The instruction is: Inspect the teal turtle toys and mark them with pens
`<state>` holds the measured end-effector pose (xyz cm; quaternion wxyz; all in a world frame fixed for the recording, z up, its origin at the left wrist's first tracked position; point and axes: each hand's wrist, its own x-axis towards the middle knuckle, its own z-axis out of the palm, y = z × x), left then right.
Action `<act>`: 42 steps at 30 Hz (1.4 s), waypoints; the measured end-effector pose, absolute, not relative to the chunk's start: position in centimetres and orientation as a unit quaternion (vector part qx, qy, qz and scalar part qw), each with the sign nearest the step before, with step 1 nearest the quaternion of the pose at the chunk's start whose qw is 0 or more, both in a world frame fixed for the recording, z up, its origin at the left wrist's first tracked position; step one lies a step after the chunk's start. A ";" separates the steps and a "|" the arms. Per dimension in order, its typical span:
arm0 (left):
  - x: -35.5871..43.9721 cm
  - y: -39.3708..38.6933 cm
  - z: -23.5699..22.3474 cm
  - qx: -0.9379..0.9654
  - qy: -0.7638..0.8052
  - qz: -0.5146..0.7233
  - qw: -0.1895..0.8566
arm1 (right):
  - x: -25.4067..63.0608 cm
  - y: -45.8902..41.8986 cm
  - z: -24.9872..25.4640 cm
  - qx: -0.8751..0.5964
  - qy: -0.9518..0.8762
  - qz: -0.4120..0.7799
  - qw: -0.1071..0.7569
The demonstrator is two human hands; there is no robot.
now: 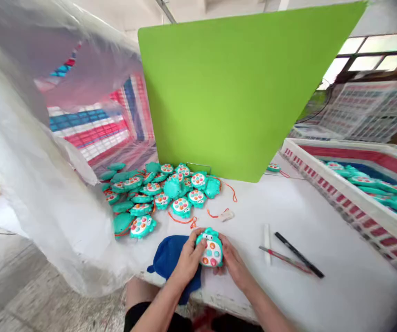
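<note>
Between my two hands is a teal toy (211, 251) with eyes and a white face of coloured round buttons, held just above the table's front edge. My left hand (192, 253) grips its left side, thumb lying on the white face. Along its right edge, my right hand (231, 258) is closed, with some fingers hidden behind the toy. Under my left wrist lies a blue cloth (170, 253). Beyond my hands spreads a pile of similar teal toys (181, 206), some face up and some face down, several with orange cords.
On the right lie a white stick (267, 244), a black pen (298, 254) and thin tweezers (285, 259). A small white eraser-like block (226, 215) sits mid-table. A green board (226, 97) stands behind; a white crate (344, 203) holds more toys. Plastic sheeting (81, 249) hangs left.
</note>
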<state>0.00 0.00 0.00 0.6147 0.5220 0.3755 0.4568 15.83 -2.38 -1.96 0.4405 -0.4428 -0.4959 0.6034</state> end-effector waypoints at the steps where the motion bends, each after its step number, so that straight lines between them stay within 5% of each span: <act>1: 0.0 -0.1 -0.1 0.521 0.381 0.458 0.612 | 15.7 -2.4 -2.0 -0.439 -0.497 0.601 0.446; 16: -0.5 -0.6 -0.3 0.550 0.355 0.444 0.612 | 15.1 -2.3 -0.8 -0.473 -0.492 0.582 0.442; 24: 0.1 -0.3 -0.6 0.443 0.346 0.469 0.681 | 28.8 2.7 4.1 -0.477 -0.230 0.499 0.686; 30: 0.4 0.1 -0.7 0.448 0.349 0.464 0.680 | 41.3 4.9 9.7 -0.406 -0.152 0.301 0.849; 42: 0.1 0.4 -0.6 0.381 0.340 0.495 0.703 | 20.6 18.5 1.2 -0.609 -0.346 0.459 0.546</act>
